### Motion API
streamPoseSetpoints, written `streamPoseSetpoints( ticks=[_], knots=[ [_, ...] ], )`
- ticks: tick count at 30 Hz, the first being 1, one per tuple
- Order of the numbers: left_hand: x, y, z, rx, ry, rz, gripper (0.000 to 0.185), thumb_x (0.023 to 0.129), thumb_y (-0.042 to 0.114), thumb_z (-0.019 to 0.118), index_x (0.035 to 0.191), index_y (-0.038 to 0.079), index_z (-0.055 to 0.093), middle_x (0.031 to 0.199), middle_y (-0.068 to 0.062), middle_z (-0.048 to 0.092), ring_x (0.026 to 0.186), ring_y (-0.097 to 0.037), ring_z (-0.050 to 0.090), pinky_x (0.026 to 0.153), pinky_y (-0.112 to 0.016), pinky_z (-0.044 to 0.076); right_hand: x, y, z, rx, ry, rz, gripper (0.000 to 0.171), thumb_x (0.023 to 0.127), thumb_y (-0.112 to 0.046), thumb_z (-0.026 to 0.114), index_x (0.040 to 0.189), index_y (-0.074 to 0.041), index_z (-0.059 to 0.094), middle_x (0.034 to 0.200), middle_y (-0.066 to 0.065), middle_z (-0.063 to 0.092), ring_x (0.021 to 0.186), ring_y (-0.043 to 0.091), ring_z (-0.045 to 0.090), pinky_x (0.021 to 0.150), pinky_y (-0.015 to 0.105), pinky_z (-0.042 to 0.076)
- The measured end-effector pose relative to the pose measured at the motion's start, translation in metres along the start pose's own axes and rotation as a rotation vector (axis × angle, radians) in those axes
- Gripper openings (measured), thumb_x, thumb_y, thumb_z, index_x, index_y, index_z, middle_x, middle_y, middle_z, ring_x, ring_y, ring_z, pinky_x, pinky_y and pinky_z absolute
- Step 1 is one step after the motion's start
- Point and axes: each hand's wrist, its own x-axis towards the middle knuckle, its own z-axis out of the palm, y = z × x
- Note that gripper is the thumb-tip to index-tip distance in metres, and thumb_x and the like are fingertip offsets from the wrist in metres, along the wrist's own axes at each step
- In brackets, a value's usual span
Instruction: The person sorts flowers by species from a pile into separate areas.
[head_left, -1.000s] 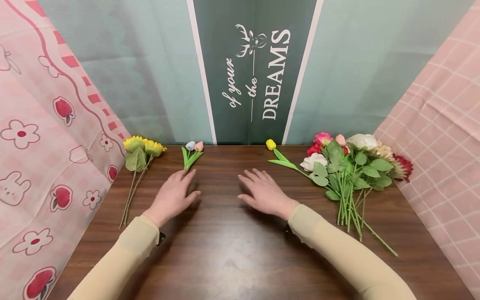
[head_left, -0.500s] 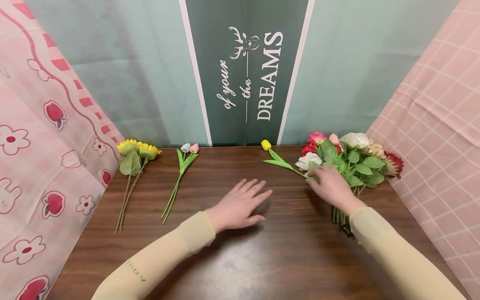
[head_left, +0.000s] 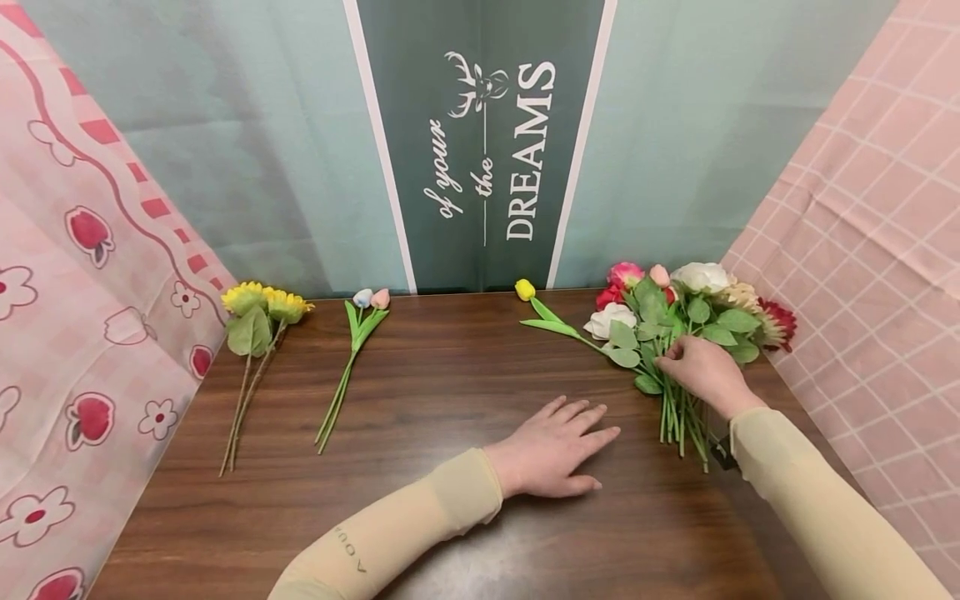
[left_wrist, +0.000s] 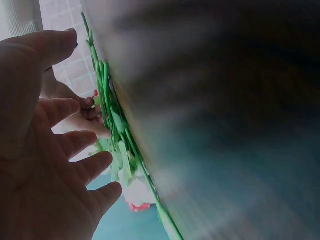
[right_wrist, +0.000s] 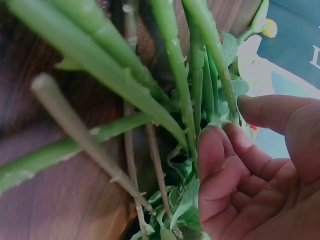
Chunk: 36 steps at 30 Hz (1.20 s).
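A dark wooden table (head_left: 450, 400) is backed by a green banner. At its right rear a pile of mixed flowers (head_left: 678, 321) is laid — the right hand (head_left: 705, 371) rests on its stems, fingers curled among them, though a firm grip cannot be made out. The left hand (head_left: 555, 446) is spread flat on the wood, just left of the pile.
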Motion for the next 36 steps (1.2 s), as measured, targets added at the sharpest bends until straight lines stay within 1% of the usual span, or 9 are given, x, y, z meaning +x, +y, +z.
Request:
streamPoseSetpoints(
  ticks=[5,7,11,14,19,24,29,32,36],
  knots=[
    [0.004,0.006,0.001,-0.011,-0.019,0.004,0.076,0.1,0.065,0.047,0.163,0.031,0.026,0.169,-0.001,0.019,0.154,-0.023,0.018,0.125,-0.043,0.012,0.005,0.001,0.0,0.025,-0.043,0.02,0.039,0.098,-0.035,0.064,0.069,-0.014,0.051,0.06,-0.001,0.046,0.055,0.019,0.044,0.055,0.034,0.037],
    [0.004,0.007,0.001,-0.015,-0.013,0.007,0.075,0.1,0.065,0.048,0.163,0.03,0.027,0.169,-0.001,0.021,0.154,-0.023,0.019,0.125,-0.043,0.012,0.006,0.001,0.0,0.047,-0.061,0.026,0.038,0.098,-0.033,0.064,0.068,-0.014,0.052,0.058,-0.001,0.048,0.055,0.019,0.048,0.055,0.034,0.039],
    [0.003,0.007,0.0,-0.031,-0.011,0.007,0.074,0.1,0.064,0.048,0.163,0.03,0.029,0.169,-0.001,0.022,0.154,-0.023,0.019,0.125,-0.043,0.013,0.009,0.001,-0.001,0.116,-0.102,0.057,0.032,0.1,-0.032,0.062,0.079,-0.007,0.062,0.068,0.004,0.061,0.063,0.02,0.061,0.057,0.036,0.047],
    [0.002,0.006,0.0,-0.051,-0.016,0.003,0.074,0.1,0.064,0.049,0.163,0.03,0.029,0.169,-0.001,0.021,0.154,-0.022,0.018,0.125,-0.043,0.012,0.007,0.001,-0.003,0.177,-0.113,0.08,0.032,0.101,-0.032,0.061,0.092,-0.002,0.066,0.075,0.007,0.066,0.068,0.022,0.064,0.059,0.036,0.05],
    [-0.001,0.001,0.0,-0.069,-0.006,-0.028,0.072,0.101,0.061,0.05,0.162,0.028,0.032,0.168,-0.001,0.024,0.154,-0.022,0.021,0.124,-0.043,0.015,-0.002,-0.002,-0.008,0.254,-0.083,0.094,0.035,0.101,-0.031,0.059,0.106,0.004,0.065,0.079,0.008,0.068,0.071,0.022,0.065,0.063,0.038,0.055],
    [-0.007,-0.009,-0.001,-0.142,0.037,-0.104,0.067,0.102,0.056,0.052,0.159,0.025,0.039,0.165,-0.003,0.032,0.152,-0.024,0.028,0.123,-0.042,0.021,-0.009,-0.014,-0.012,0.305,-0.012,0.048,0.036,0.102,-0.029,0.06,0.108,0.005,0.066,0.078,0.008,0.068,0.07,0.021,0.065,0.063,0.038,0.058],
    [-0.019,-0.025,-0.003,-0.355,0.127,-0.199,0.057,0.103,0.048,0.055,0.152,0.019,0.051,0.155,-0.001,0.048,0.144,-0.019,0.042,0.118,-0.035,0.032,-0.013,-0.04,-0.006,0.431,0.074,-0.016,0.038,0.103,-0.031,0.062,0.114,0.005,0.067,0.084,0.013,0.069,0.071,0.022,0.066,0.062,0.035,0.057],
    [-0.026,-0.036,-0.005,-0.606,0.188,-0.279,0.048,0.103,0.041,0.059,0.144,0.016,0.06,0.143,0.002,0.059,0.133,-0.011,0.053,0.11,-0.029,0.041,-0.011,-0.065,0.005,0.569,0.115,-0.043,0.04,0.102,-0.03,0.065,0.117,0.006,0.066,0.089,0.016,0.07,0.07,0.019,0.067,0.064,0.036,0.059],
    [-0.034,-0.05,-0.007,-0.937,0.26,-0.365,0.041,0.101,0.034,0.064,0.134,0.01,0.067,0.124,0.004,0.07,0.111,-0.005,0.063,0.095,-0.024,0.05,-0.007,-0.105,0.023,0.733,0.155,-0.076,0.036,0.1,-0.028,0.069,0.116,0.005,0.068,0.086,0.013,0.069,0.067,0.015,0.066,0.065,0.036,0.061]
  ],
)
